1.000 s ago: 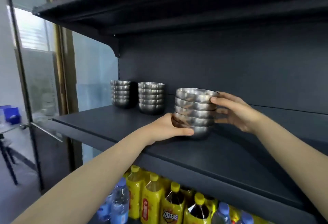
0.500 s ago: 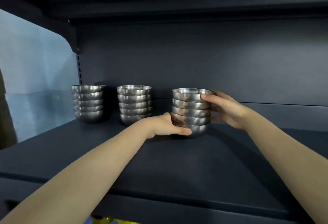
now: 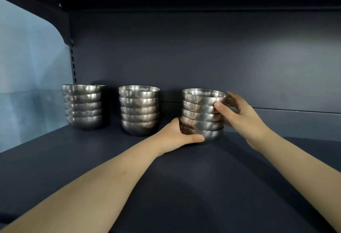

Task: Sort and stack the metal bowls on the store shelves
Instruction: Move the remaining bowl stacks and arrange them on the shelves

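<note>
Seating on the dark shelf (image 3: 92, 158), right of two finished stacks (image 3: 139, 110), my third stack of metal bowls (image 3: 202, 114).
My left hand (image 3: 177, 136) cups its bottom bowl and my right hand (image 3: 241, 116) clasps the upper bowls; next, I judge: align, then release evenly.

The left hand (image 3: 177, 134) and right hand (image 3: 241, 116) are showing bare, forearms (image 3: 110, 182) likewise; the right thumbnail (image 3: 218, 104) is looking short and plain
</note>
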`<state>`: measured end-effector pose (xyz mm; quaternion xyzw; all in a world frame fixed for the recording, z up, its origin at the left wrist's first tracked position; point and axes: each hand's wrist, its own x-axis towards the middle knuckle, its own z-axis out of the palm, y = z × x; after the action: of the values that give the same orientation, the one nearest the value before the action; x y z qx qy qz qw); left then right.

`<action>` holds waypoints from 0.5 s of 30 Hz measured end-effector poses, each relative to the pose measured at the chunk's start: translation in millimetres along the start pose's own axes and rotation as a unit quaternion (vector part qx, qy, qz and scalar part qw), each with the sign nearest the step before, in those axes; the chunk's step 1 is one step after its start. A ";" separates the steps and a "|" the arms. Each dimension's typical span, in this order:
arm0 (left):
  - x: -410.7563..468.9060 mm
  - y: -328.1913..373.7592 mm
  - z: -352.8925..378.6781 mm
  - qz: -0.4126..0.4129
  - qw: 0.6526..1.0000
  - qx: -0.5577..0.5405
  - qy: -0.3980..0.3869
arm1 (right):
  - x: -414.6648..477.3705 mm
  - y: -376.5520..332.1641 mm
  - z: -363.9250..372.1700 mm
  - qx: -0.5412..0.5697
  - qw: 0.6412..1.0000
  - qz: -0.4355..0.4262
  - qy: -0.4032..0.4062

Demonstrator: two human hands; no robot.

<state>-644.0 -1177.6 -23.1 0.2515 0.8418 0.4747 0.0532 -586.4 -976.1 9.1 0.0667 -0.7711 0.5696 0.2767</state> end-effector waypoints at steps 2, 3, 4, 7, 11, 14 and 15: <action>-2.0 1.1 0.4 0.006 1.000 -0.003 0.003 | 0.6 1.5 -1.3 -0.011 1.000 -0.006 0.000; -2.9 2.0 0.4 0.010 1.000 -0.003 0.007 | 0.7 1.8 -1.9 -0.014 1.000 -0.008 0.000; -3.1 2.1 0.5 0.013 1.000 -0.002 0.013 | 1.0 2.4 -2.4 -0.017 1.000 -0.008 0.001; -2.1 1.5 1.4 0.015 0.999 0.003 0.035 | 1.8 3.1 -2.2 -0.026 0.999 -0.022 0.014; -1.6 0.5 3.5 0.024 0.998 -0.001 0.053 | 3.8 5.6 -5.3 -0.048 0.998 -0.018 0.022; -2.0 2.0 7.0 0.029 0.998 -0.004 0.060 | 6.3 1.8 -4.4 -0.064 0.998 -0.018 -0.003; -2.5 2.5 7.7 0.028 0.998 -0.001 0.061 | 7.1 0.0 -3.1 -0.064 0.998 -0.019 -0.007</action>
<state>-638.4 -1171.8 -25.6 0.2458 0.8357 0.4910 -0.0118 -591.3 -971.7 13.4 0.0676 -0.8065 0.5131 0.2860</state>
